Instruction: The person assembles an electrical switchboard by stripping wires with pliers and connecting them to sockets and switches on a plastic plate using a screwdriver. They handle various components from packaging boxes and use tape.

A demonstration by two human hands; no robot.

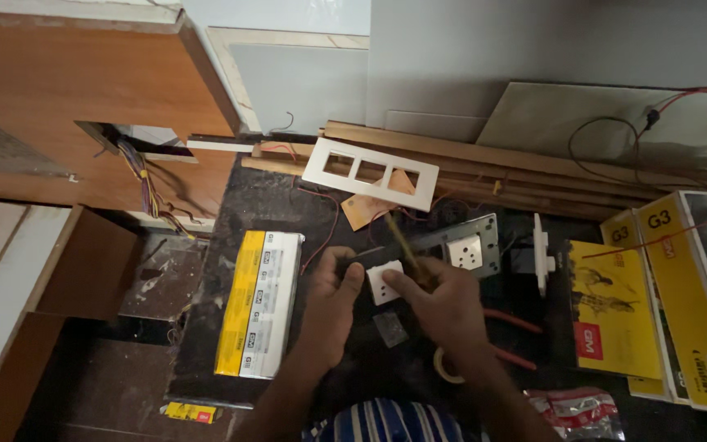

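White plastic socket module [384, 281], small and square with round pin holes, sits between the two hands above the dark stone countertop [280, 196]. The left hand [333, 303] curls its fingers around the module's left edge, with the thumb pressed on its face. The right hand [443, 299] is closed around a yellow-handled screwdriver [403, 245], whose shaft slants up and to the left over the module.

Just beyond the hands lies a grey metal mounting plate [460, 245] carrying another white socket. Farther back, a white plastic three-window cover frame [370, 173] leans on wooden strips [484, 160]. To the left lies a long yellow-and-white carton [259, 303]; to the right lie yellow flat boxes [656, 286]. A roll of pale tape [445, 368] lies near the right wrist. At far left, coloured wires [145, 176] hang from a cut-out in a brown wooden panel [83, 90].
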